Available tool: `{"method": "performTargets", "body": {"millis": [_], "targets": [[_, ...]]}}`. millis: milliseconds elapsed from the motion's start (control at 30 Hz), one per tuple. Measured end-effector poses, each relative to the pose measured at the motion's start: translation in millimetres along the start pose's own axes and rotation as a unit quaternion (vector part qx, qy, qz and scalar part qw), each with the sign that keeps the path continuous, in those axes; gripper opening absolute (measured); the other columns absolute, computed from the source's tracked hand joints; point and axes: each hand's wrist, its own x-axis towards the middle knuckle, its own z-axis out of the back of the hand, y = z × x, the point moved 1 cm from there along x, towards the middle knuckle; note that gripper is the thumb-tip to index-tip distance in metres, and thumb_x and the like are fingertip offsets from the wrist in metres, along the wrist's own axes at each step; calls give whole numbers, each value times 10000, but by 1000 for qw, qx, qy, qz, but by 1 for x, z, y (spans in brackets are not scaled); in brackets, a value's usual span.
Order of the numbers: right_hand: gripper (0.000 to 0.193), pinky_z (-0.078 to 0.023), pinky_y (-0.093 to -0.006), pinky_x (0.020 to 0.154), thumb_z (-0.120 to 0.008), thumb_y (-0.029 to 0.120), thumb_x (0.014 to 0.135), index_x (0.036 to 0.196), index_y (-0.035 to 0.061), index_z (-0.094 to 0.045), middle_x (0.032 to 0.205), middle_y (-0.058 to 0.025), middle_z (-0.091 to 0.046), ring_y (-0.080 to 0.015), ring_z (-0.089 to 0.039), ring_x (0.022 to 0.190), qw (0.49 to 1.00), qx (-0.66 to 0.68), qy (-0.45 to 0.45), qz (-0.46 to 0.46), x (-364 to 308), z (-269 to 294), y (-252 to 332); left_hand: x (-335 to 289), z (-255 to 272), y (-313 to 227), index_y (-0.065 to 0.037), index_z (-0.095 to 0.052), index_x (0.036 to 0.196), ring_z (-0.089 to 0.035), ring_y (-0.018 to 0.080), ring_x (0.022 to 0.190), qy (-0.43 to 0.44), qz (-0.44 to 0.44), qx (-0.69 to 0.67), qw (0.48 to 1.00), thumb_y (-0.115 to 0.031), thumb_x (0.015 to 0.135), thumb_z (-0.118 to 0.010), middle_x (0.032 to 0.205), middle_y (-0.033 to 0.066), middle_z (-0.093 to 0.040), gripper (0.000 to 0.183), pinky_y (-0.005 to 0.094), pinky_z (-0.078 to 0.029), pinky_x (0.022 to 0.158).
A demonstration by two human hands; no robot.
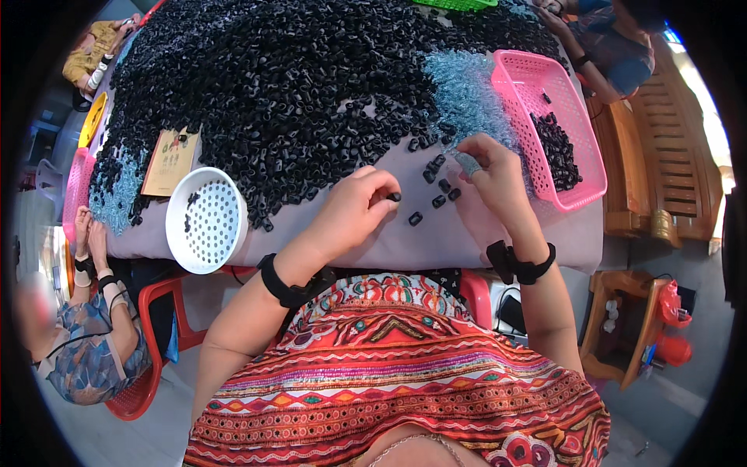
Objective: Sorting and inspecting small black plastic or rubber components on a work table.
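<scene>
My left hand (pixel 350 208) pinches a small black plastic piece (pixel 394 197) between thumb and fingertips, just above the cloth. To the right, my right hand (pixel 496 177) has its thumb and fingers drawn together at the edge of the pile of clear bluish small parts (pixel 468 89). A grey wrap (pixel 468 163) covers one of its fingers, and whatever is in its fingertips is too small to tell. Between my hands lie several loose black pieces (pixel 444 186). Beyond them spreads a large heap of the same black pieces (pixel 288 93).
A pink basket (pixel 589 173) holding black pieces stands right of my right hand. Left of my left hand are a white perforated bowl (pixel 240 210) and a tan booklet (pixel 161 167). Other people (pixel 101 335) sit around the table (pixel 311 241). A green basket (pixel 459 3) is at the far edge.
</scene>
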Motion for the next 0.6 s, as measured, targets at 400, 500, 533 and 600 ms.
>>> {"method": "performTargets", "body": {"millis": [400, 500, 533, 600], "targets": [[309, -541, -302, 705, -626, -53, 816, 1119, 8, -617, 901, -121, -712, -173, -684, 801, 973, 185, 132, 37, -18, -20, 61, -2, -15, 0, 18, -641, 1009, -610, 62, 683, -15, 117, -314, 942, -57, 888, -664, 774, 23, -662, 144, 227, -490, 592], [340, -534, -360, 711, -620, -49, 771, 1102, 29, -618, 888, -181, -697, -301, -695, 802, 983, 94, 122, 97, -21, -21, 70, -5, -16, 4, 23, -653, 980, -603, 62, 671, -23, 88, -262, 961, -55, 879, -668, 755, 23, -670, 128, 234, -483, 595], [325, -532, -384, 705, -617, -43, 762, 1079, 31, -620, 897, -195, -687, -352, -687, 813, 984, 77, 126, 103, -21, -22, 73, -6, -15, 5, 23, -653, 980, -603, 62, 671, -23, 88, -262, 961, -55, 879, -668, 755, 23, -670, 128, 234, -483, 595], [288, -528, -405, 699, -620, -23, 772, 1054, 32, -619, 894, -199, -679, -375, -673, 815, 984, 44, 119, 125, -21, -27, 72, -9, -14, 5, 18, -658, 986, -606, 64, 674, -30, 66, -198, 978, -56, 873, -671, 764, 22, -679, 135, 237, -479, 604]]}}
